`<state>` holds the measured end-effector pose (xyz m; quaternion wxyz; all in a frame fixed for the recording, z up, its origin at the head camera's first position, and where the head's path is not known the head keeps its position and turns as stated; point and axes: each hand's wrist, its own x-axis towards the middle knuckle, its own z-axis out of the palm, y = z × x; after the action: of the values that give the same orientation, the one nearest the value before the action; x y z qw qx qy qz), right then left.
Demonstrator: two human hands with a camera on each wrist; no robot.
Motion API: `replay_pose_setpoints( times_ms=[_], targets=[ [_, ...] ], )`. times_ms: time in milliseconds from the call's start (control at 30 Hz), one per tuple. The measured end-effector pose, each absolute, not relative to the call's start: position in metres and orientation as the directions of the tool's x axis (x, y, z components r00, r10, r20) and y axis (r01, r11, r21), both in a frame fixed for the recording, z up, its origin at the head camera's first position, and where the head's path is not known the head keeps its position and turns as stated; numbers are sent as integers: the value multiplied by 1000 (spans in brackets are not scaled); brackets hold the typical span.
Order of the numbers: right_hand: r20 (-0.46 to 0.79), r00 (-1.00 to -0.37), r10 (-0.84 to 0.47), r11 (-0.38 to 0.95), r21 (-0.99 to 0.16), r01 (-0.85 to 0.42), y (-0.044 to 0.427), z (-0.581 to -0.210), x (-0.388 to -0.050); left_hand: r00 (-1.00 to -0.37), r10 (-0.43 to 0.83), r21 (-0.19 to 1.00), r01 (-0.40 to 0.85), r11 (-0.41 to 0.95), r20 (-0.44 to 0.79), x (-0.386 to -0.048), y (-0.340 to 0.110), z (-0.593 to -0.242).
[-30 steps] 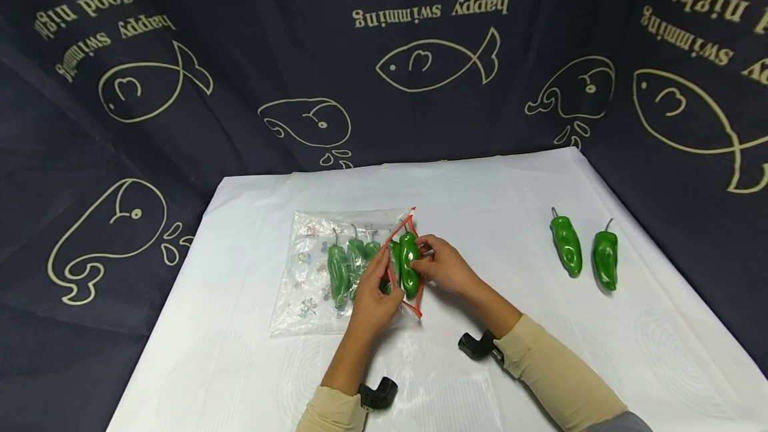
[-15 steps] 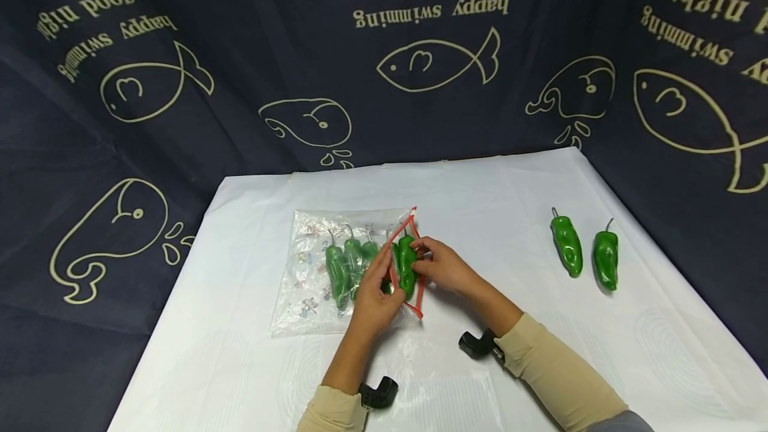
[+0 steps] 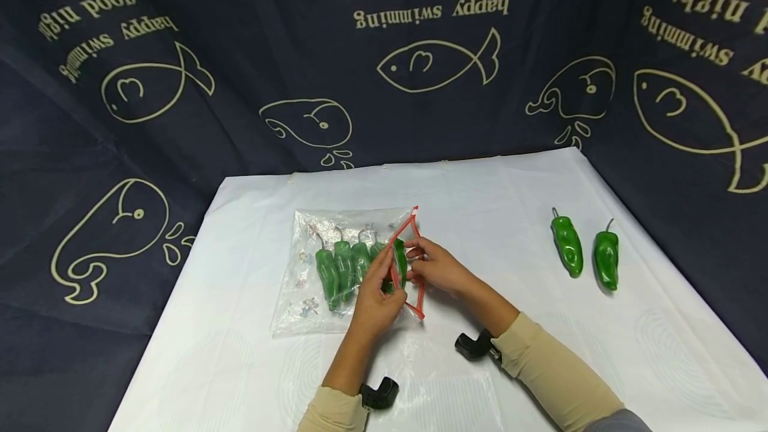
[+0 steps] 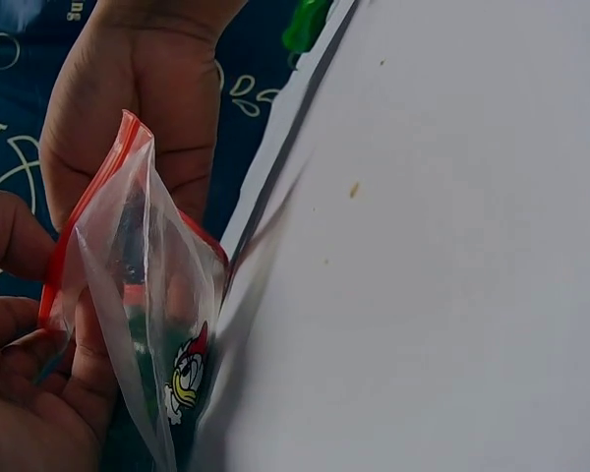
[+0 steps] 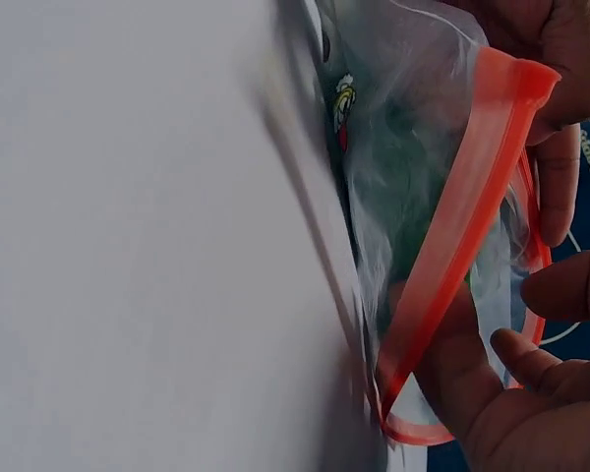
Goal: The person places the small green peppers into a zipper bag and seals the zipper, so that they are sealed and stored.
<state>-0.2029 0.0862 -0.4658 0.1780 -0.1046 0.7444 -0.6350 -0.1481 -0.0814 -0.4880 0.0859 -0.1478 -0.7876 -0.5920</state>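
A clear zip bag [image 3: 294, 299] with a red-edged mouth lies on the white table. Several green peppers [image 3: 327, 279] are inside it, side by side. My left hand [image 3: 377, 302] holds the near layer of the mouth, thumb and fingers on the red zip strip [image 4: 88, 211]. My right hand [image 3: 441, 267] is at the opening, some fingers reaching inside against the last green pepper [image 3: 400, 262], which is just within the mouth. In the right wrist view, the fingers [image 5: 467, 369] pass behind the red strip; where they touch the pepper is partly hidden.
Two more green peppers [image 3: 567, 245] lie apart on the right side of the white table [image 3: 492, 205]. A dark curtain [image 3: 384, 119] with fish drawings hangs behind the table. Near the front, a flat clear plastic sheet [image 3: 450, 399] lies on the cloth.
The right hand has pushed the last pepper left into the bag, and the peppers inside have shifted left. The left hand has stayed at the red mouth.
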Motion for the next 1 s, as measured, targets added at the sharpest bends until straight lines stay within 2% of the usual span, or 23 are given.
replay_pose_setpoints(
  times_ms=[167,367,567,833,1000],
  targets=[
    [-155,-888,-433,120,-986,113,87,-464,-202,-929,130,897,368,246,346,-147,-82,-487],
    [-139,-876,-461,125,-988,91,90,-465,-204,-934,103,900,357,251,341,-148,-82,-490],
    [-123,-895,-429,167,-984,56,94,-464,-206,-945,107,911,328,251,310,-150,-82,-491],
    [-105,-902,-418,151,-988,46,105,-461,-210,-942,90,899,336,282,324,-148,-81,-490],
    [-38,-913,-405,170,-985,-34,115,-456,-213,-936,87,889,351,294,340,-147,-79,-487]
  ],
)
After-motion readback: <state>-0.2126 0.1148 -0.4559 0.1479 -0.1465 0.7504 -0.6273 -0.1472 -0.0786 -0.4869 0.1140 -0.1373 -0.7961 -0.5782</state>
